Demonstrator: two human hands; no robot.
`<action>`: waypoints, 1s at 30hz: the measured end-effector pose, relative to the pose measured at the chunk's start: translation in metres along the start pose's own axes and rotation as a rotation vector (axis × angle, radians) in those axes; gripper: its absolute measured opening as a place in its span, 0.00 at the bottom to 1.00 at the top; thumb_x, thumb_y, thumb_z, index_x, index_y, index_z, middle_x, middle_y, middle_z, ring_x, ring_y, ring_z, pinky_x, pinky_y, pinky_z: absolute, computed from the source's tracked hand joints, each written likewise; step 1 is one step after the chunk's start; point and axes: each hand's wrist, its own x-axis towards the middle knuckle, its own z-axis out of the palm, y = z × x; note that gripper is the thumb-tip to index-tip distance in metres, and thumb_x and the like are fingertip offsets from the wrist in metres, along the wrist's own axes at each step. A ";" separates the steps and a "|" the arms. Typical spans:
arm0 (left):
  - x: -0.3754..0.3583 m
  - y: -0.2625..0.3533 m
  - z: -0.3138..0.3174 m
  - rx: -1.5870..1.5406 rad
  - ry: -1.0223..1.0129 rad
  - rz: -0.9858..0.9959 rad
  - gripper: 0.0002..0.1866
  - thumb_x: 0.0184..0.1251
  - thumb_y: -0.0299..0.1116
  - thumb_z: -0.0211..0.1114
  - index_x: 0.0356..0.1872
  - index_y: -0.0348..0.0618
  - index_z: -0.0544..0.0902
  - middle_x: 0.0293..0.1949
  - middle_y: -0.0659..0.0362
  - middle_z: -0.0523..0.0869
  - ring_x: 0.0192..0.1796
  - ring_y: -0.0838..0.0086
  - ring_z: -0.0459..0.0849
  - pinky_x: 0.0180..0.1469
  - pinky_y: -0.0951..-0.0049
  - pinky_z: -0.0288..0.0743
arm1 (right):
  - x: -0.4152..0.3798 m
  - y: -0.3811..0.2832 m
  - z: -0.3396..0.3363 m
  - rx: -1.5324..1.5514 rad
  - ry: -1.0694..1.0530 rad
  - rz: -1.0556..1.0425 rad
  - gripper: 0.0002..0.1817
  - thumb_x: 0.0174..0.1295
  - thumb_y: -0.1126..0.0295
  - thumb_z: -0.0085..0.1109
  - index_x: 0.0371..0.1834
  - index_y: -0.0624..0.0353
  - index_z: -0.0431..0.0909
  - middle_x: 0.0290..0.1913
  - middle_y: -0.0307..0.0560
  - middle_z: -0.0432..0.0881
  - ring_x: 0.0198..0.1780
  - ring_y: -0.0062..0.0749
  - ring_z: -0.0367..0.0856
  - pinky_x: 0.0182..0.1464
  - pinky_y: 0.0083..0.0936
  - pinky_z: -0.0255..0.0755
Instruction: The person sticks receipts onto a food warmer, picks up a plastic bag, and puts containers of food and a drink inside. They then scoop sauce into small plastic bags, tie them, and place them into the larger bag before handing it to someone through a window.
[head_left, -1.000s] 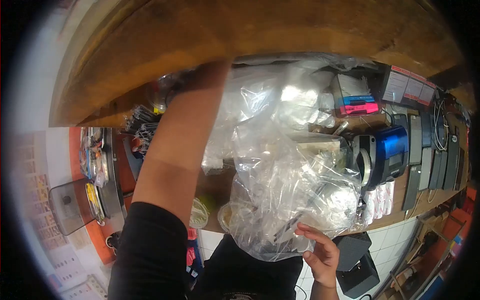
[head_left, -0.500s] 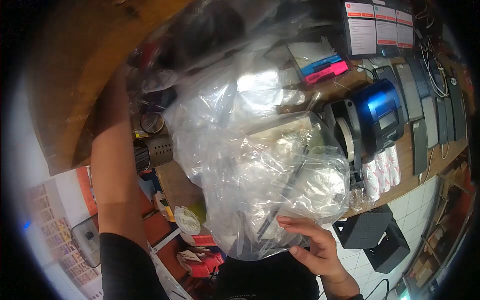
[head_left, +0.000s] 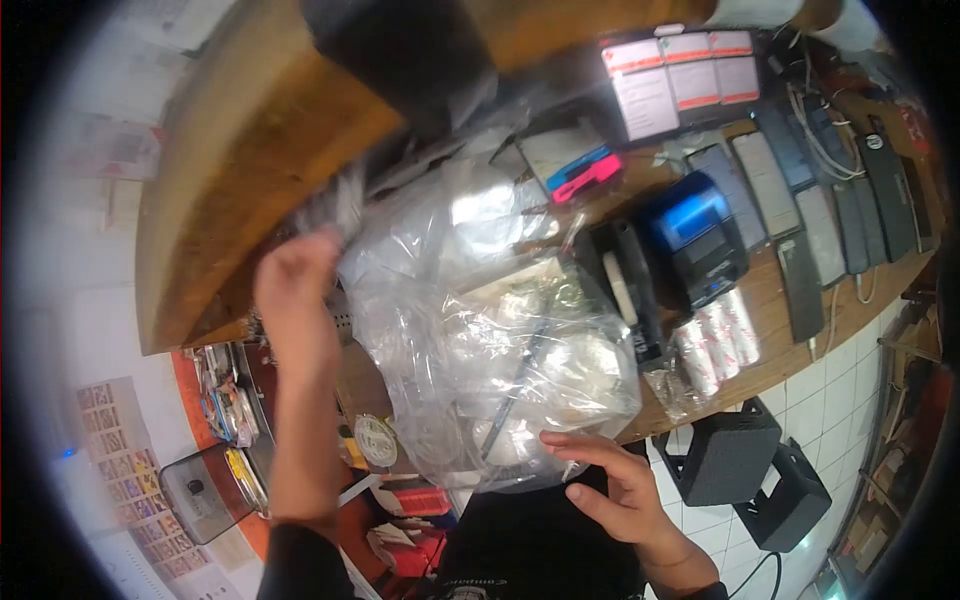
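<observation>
A large clear plastic bag [head_left: 430,370] with pale contents inside lies across the near edge of the counter. A dark pen-like stick [head_left: 515,390] lies slantwise on or under its film. My right hand [head_left: 620,490] is at the bag's lower right edge, fingers stretched and thumb apart. Raised at the left, my left hand [head_left: 297,290] is smeared by motion beside the wooden panel. Blurred clear plastic [head_left: 345,205] shows just beyond its fingertips, and I cannot tell whether it is held.
A blue and black label printer [head_left: 700,240] stands right of the bag, near wrapped paper rolls [head_left: 715,345]. Several phones [head_left: 800,285] lie farther right. A pink cutter [head_left: 588,178] lies behind the bag. A curved wooden panel [head_left: 260,170] overhangs the left. Black box-like objects [head_left: 725,455] sit below the counter.
My left arm has drawn back from behind the wooden panel, bringing the hand into view. The view has shifted, and my right hand stays by the bag's edge.
</observation>
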 end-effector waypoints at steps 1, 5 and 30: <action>-0.034 0.011 0.000 -0.043 -0.072 0.051 0.06 0.64 0.25 0.67 0.32 0.41 0.78 0.38 0.56 0.86 0.43 0.74 0.82 0.50 0.73 0.74 | -0.002 -0.006 0.000 -0.017 -0.004 -0.020 0.21 0.59 0.78 0.62 0.58 0.63 0.78 0.64 0.55 0.77 0.64 0.42 0.76 0.66 0.33 0.66; -0.152 0.079 0.026 -0.156 -0.263 0.138 0.11 0.53 0.17 0.71 0.24 0.39 0.76 0.35 0.53 0.85 0.39 0.71 0.84 0.45 0.71 0.76 | -0.008 -0.042 0.007 0.010 0.049 -0.049 0.18 0.62 0.76 0.62 0.56 0.64 0.77 0.57 0.52 0.80 0.62 0.38 0.77 0.65 0.34 0.66; -0.309 0.114 0.067 -0.652 -0.372 -0.365 0.07 0.63 0.21 0.68 0.32 0.38 0.77 0.34 0.53 0.85 0.35 0.71 0.85 0.38 0.72 0.80 | -0.076 -0.107 -0.036 -0.077 -0.154 0.248 0.07 0.63 0.72 0.66 0.38 0.64 0.79 0.34 0.45 0.84 0.37 0.26 0.84 0.39 0.21 0.82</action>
